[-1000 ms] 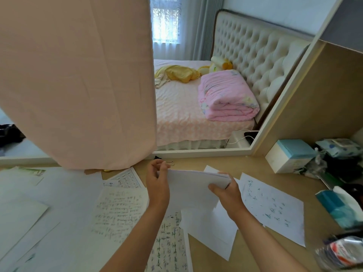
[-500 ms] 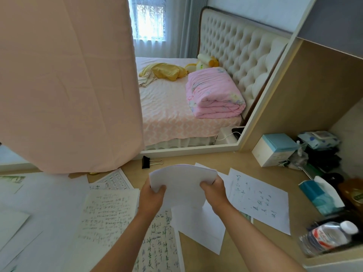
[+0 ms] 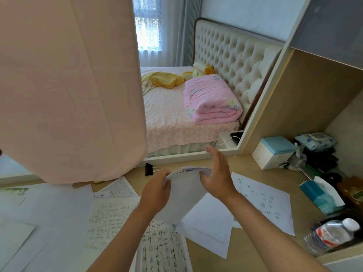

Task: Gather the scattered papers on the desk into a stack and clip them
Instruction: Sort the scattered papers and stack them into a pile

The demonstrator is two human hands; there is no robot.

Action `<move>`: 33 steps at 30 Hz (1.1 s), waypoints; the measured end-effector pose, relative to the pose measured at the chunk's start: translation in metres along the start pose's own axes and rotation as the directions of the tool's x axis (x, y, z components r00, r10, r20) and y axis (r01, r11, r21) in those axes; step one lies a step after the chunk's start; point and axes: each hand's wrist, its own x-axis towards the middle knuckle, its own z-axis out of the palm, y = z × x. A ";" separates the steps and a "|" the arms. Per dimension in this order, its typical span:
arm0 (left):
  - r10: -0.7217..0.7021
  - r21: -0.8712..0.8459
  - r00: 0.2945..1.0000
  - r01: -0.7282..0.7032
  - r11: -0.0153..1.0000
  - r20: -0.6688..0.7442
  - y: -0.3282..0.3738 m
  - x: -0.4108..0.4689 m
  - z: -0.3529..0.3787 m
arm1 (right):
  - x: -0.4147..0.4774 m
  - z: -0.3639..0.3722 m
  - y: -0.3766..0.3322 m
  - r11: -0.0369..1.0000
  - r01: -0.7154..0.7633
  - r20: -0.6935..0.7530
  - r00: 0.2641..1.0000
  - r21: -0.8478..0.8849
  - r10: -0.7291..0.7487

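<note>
One stack point(image 3: 184, 195) hangs over the tabletop point(image 3: 245, 165). The left hand point(image 3: 157, 190) has its grip clamped on the stack's left edge. The right hand point(image 3: 216, 177) has its grip apart, fingers straight at the right edge. One binder clip point(image 3: 148, 169) lies just beyond the stack on bare tabletop, and at least six loose sheets point(image 3: 114, 218) lie around it.

Tufted bed point(image 3: 231, 61) beside a bright curtained window point(image 3: 149, 24)

Bright, soft daylight from the window point(image 3: 149, 26) beyond the bed point(image 3: 167, 118); panes blown out white. Tabletop point(image 3: 245, 165) evenly lit, shadows faint; paper stack point(image 3: 184, 195) flat white. My left hand point(image 3: 157, 191) and right hand point(image 3: 218, 179) smear with motion blur. Straight edges bow near the borders.
</note>
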 end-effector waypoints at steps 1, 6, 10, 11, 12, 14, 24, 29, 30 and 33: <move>0.052 0.047 0.999 -0.052 0.998 0.006 0.004 0.003 -0.006 | 0.005 -0.003 -0.007 1.000 -0.025 0.126 0.992 0.012 0.023; 0.190 0.154 0.975 -0.206 0.966 0.115 0.012 0.010 -0.034 | 0.001 0.002 -0.014 0.948 -0.312 0.395 0.881 0.068 0.261; 0.023 0.289 0.945 -0.123 0.949 0.326 -0.030 0.001 -0.058 | -0.021 -0.002 -0.011 0.878 -0.440 0.332 0.870 0.189 0.365; -0.048 0.317 0.941 -0.064 0.946 0.334 -0.044 -0.003 -0.065 | -0.027 -0.005 -0.009 0.854 -0.473 0.311 0.863 0.217 0.398; -0.106 0.308 0.943 0.004 0.951 0.316 -0.054 -0.009 -0.072 | -0.033 -0.007 -0.007 0.826 -0.509 0.288 0.851 0.243 0.440; -0.205 0.096 0.956 0.189 0.977 0.209 -0.064 -0.020 -0.078 | -0.046 -0.009 0.001 0.762 -0.569 0.248 0.822 0.308 0.513; -0.530 -0.639 0.839 0.477 0.604 0.125 -0.031 -0.080 -0.002 | -0.118 0.018 0.042 0.672 -0.643 0.207 0.761 0.368 0.614; -0.587 -0.659 0.807 0.412 0.630 -0.057 -0.023 -0.086 0.020 | -0.122 0.023 0.061 0.684 -0.649 0.197 0.757 0.334 0.623; -0.597 -0.656 0.796 0.401 0.640 -0.096 -0.021 -0.082 0.021 | -0.120 0.022 0.063 0.688 -0.646 0.193 0.760 0.330 0.621; -0.610 -0.610 0.774 0.405 0.681 -0.167 -0.018 -0.073 0.022 | -0.116 0.025 0.069 0.704 -0.630 0.204 0.775 0.326 0.599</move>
